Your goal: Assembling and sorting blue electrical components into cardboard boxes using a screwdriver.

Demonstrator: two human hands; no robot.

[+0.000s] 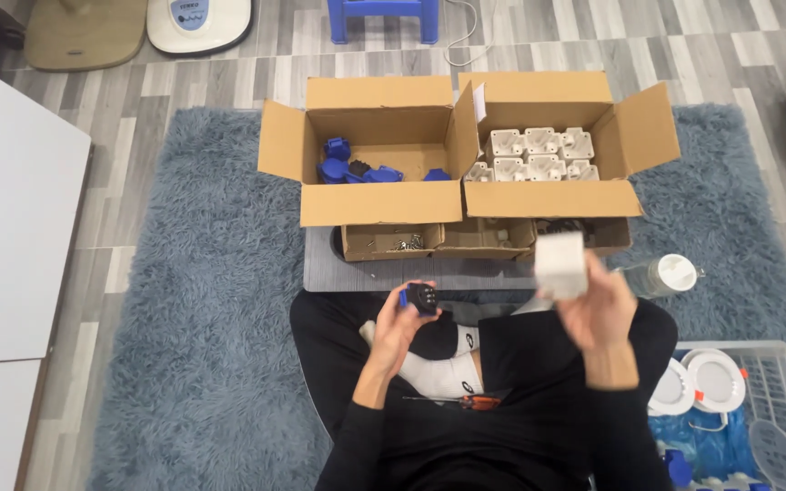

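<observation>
Two hands were raised over the person's crossed legs, each grasping a part. Left hand (399,320) pinched a small blue-and-black insert (420,297) at its fingertips, just above the left knee. Right hand (599,309) gripped a white square housing (560,265), lifted higher and held in front of the low boxes.

Beyond the hands, on a blue shaggy rug (202,300), two open cartons stood side by side and touching. One carton (379,202), on the left, held a loose heap of blue parts (352,168); its neighbour (552,198) held white housings (539,153) packed in rows. Three shallow trays (393,242) sat in a row just in front of them, on a grey mat (320,268).

An orange-handled screwdriver (466,401) lay across the lap, near a white sock (429,368). Just right of the right hand lay a clear bottle (661,275) with a white cap. A wire basket (775,364) at lower right held round white fittings (716,377).
</observation>
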